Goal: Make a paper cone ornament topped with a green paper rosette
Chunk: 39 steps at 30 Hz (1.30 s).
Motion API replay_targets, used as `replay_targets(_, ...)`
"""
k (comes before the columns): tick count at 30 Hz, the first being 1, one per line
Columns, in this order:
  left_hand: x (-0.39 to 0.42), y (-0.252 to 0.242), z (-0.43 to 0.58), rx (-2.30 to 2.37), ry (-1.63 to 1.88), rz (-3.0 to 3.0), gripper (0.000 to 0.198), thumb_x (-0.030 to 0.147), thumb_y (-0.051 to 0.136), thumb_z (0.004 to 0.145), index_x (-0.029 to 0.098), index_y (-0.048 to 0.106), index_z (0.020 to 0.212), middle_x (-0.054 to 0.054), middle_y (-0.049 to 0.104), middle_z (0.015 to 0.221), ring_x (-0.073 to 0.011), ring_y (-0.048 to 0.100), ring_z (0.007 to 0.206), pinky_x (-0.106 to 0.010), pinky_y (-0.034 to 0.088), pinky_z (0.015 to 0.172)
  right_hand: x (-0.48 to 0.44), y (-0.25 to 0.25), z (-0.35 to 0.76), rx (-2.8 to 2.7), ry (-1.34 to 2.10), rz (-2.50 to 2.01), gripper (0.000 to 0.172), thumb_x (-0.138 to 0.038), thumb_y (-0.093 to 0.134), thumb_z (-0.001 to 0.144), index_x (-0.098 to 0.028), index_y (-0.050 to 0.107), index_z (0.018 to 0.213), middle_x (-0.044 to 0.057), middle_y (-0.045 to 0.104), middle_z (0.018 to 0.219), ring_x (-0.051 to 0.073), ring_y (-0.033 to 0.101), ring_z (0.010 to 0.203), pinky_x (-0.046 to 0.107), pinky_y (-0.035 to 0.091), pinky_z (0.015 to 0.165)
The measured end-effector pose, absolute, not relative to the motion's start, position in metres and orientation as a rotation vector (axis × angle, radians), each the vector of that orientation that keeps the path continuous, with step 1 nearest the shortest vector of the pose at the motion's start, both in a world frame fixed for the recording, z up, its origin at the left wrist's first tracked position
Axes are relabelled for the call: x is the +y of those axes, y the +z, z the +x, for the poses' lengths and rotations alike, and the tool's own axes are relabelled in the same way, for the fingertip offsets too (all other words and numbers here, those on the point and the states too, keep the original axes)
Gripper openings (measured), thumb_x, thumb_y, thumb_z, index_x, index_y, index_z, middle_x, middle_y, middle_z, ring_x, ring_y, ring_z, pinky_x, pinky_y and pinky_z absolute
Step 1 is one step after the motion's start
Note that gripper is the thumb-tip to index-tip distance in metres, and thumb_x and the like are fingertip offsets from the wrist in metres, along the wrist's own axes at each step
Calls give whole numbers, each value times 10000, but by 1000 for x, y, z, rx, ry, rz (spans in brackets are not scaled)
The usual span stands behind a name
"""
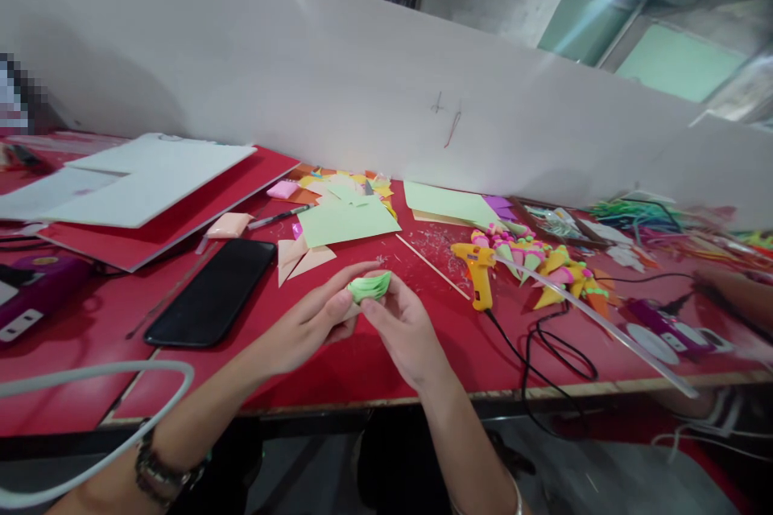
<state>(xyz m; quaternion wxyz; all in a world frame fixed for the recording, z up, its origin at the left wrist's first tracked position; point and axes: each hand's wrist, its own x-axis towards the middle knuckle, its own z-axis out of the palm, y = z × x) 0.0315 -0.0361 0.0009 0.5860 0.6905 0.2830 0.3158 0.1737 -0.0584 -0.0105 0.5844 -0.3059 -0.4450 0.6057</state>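
Note:
A small stack of light green paper pieces [370, 288] is held between both hands above the red table's front part. My left hand [326, 307] grips its left side, thumb on the near face and fingers behind. At its right side my right hand [402, 322] has the thumb at the lower edge and fingers curled around. Just beyond the hands lie pale peach paper pieces [307, 259] and a light green sheet [350, 219]. To the right, a yellow glue gun [481, 275] rests on the table with a long clear glue stick [595, 315] in it.
A black phone [211, 292] and white boards [163, 181] lie left. A white cable loop [181, 374] crosses the lower left. Colourful paper cones [543, 261], a black cord [528, 346] and purple power strip [667, 328] are right. Another person's arm [733, 298] reaches in at far right.

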Motion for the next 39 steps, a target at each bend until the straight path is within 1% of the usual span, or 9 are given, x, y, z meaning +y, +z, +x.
replay_targets(7,-37,5,35,647,715,1578,498,444,188,907,177,232,1325,61,311,559,-99,270,498,-222,274,492,-56,-12,174,-1010,1396,-659,228,-286,630,726,-242,615,949,5,641,962,146,577,935,283,429,883)
replay_targets(11,-38,4,36,657,732,1584,498,448,197,905,192,217,1332,43,374,604,-104,334,536,-225,325,526,-58,-10,177,-1023,1377,-678,247,-286,628,728,-240,606,969,16,633,967,165,574,944,306,433,881)
replay_targets(16,-36,-4,38,782,792,1721,503,417,347,877,234,225,1329,-29,527,886,-142,492,776,-265,420,701,-59,-6,181,-968,1132,-811,196,-286,601,749,-230,593,937,9,632,898,150,588,864,268,470,797)
replay_targets(20,-35,-8,44,869,775,1879,577,327,500,814,238,226,1313,-59,546,1068,-193,530,920,-313,447,775,-61,-3,181,-1067,1031,-859,190,-262,562,779,-230,571,965,19,608,981,150,577,915,271,453,841)
replay_targets(24,-35,-16,50,890,845,2039,528,239,451,831,205,213,1301,-111,467,1234,-204,492,1071,-355,404,894,-65,-3,177,-1225,987,-870,367,-245,581,760,-242,512,1120,51,517,1158,179,504,1064,309,401,930)
replay_targets(27,-34,-27,52,969,889,2186,582,202,473,802,177,192,1311,-152,396,1304,-237,431,1153,-392,379,924,-66,-4,172,-1207,950,-910,545,-248,654,697,-266,447,1201,41,504,1168,182,487,1081,317,383,951)
replay_targets(32,-29,-28,48,1034,929,2413,447,198,471,793,192,357,1226,-130,457,1226,-255,436,1115,-423,378,893,-69,-2,171,-1177,985,-826,669,-228,622,736,-280,283,1311,23,597,977,163,565,935,339,412,914)
replay_targets(36,-20,-11,36,1022,774,2585,272,226,496,792,213,530,1062,-85,541,1058,-256,457,1021,-443,346,882,-72,2,178,-1298,868,-884,606,-228,633,725,-282,369,1268,36,605,1020,182,555,959,356,403,913)
replay_targets(39,-15,0,26,933,669,2607,218,253,486,816,203,584,1005,-87,548,1018,-233,473,972,-381,374,846,-73,4,181,-1418,818,-905,546,-226,620,736,-284,416,1239,34,611,1037,182,546,987,364,378,938)
